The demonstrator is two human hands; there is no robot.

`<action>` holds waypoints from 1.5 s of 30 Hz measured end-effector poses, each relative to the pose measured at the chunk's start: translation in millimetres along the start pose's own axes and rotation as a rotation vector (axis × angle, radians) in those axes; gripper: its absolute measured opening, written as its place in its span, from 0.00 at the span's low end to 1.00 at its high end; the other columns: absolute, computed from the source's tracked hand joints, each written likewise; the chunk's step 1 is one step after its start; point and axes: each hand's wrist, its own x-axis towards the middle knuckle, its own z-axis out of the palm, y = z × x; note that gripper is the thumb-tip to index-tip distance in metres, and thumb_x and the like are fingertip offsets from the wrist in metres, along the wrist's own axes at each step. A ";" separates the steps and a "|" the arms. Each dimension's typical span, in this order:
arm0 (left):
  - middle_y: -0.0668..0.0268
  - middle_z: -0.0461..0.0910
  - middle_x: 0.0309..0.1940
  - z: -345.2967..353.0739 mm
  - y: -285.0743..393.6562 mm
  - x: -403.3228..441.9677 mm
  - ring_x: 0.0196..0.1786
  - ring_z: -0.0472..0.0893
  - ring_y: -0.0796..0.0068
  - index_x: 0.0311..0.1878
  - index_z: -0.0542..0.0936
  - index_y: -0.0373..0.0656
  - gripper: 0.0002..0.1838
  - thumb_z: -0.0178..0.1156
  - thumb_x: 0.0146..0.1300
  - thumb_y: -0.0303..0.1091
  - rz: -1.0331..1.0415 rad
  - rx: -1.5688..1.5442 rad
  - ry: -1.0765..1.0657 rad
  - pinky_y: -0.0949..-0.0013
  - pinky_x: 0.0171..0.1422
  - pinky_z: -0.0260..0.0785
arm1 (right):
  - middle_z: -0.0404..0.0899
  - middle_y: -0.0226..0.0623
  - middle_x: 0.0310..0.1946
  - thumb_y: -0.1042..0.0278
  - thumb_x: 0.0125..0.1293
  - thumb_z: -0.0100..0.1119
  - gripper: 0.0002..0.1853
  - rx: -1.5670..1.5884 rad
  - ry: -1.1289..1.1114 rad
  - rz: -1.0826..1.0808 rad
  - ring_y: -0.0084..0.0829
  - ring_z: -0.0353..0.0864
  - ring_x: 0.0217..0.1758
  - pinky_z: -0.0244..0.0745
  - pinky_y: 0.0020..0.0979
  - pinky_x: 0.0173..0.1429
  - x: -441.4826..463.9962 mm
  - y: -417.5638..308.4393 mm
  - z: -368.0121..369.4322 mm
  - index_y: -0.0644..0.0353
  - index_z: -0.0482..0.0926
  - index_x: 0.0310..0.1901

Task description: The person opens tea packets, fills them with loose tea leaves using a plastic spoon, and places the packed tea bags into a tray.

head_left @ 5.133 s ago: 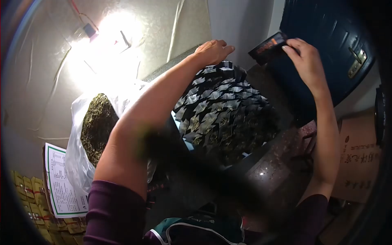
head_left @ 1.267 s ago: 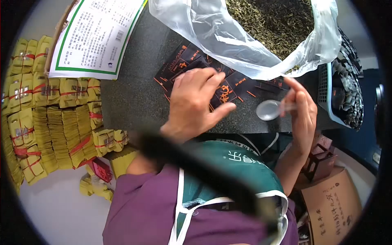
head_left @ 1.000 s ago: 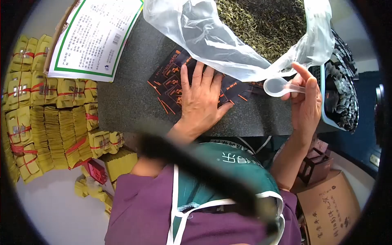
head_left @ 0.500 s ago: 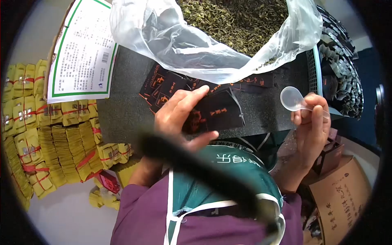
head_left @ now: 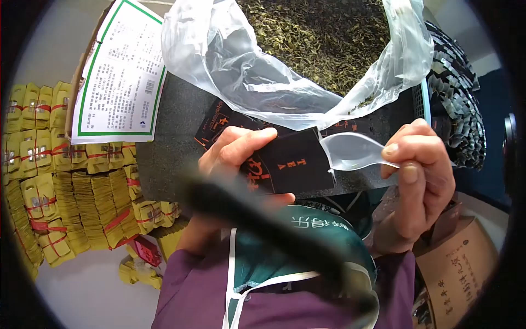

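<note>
Black packet (head_left: 298,164), lettered TEA in orange, jutted rightward from the left hand (head_left: 223,159), which held it between fingers above and thumb below. The right hand (head_left: 424,175) pinched the handle of a clear spoon (head_left: 350,152), whose bowl pointed away from that hand and met the packet's near end. If the right wrist tipped, or that end caught the bowl's rim, anything in the spoon could spill under the hands; a slackened left grip could let the packet slew aside. More dark packets (head_left: 222,122) lay just beyond the left hand, and ahead of both hands a plastic bag (head_left: 298,104) gaped around dried leaves (head_left: 323,46) — its loose rim hung near enough to be snagged by a lifted finger. Past the right hand stood a pale blue basket (head_left: 425,101). Whether the bowl's tip was inside the packet, and what it carried, could not be made out. A blurred dark bar (head_left: 263,230) covered part of the left wrist — and the bag's far side was cut off.
</note>
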 end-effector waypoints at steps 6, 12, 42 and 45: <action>0.55 0.79 0.47 -0.2 0.0 10.5 0.46 0.80 0.64 0.63 0.76 0.35 0.43 0.84 0.45 0.42 0.011 -0.027 -0.066 0.65 0.50 0.73 | 0.80 0.36 0.29 0.78 0.69 0.58 0.05 0.309 -0.096 0.252 0.22 0.74 0.28 0.68 0.25 0.34 8.9 0.0 23.6 0.69 0.83 0.40; 0.56 0.80 0.46 3.7 -2.0 14.8 0.48 0.80 0.63 0.57 0.77 0.36 0.41 0.86 0.41 0.43 -0.062 -0.135 -0.040 0.63 0.53 0.73 | 0.78 0.31 0.29 0.67 0.79 0.54 0.12 0.704 -0.145 0.538 0.16 0.74 0.28 0.70 0.21 0.33 14.0 13.9 30.3 0.70 0.80 0.41; 0.64 0.76 0.51 11.0 -35.4 114.0 0.51 0.77 0.78 0.55 0.73 0.39 0.28 0.74 0.52 0.19 -0.194 -0.349 0.151 0.72 0.58 0.71 | 0.78 0.33 0.29 0.65 0.78 0.52 0.11 -0.703 0.178 0.061 0.30 0.80 0.30 0.74 0.33 0.36 113.0 57.3 -9.2 0.61 0.79 0.40; 0.64 0.76 0.53 4.8 -39.0 119.5 0.53 0.77 0.78 0.57 0.72 0.39 0.29 0.73 0.53 0.18 -0.170 -0.347 0.206 0.73 0.59 0.71 | 0.80 0.43 0.37 0.73 0.70 0.53 0.04 -1.209 -0.063 -0.013 0.46 0.85 0.39 0.81 0.44 0.44 124.3 83.5 9.2 0.60 0.78 0.38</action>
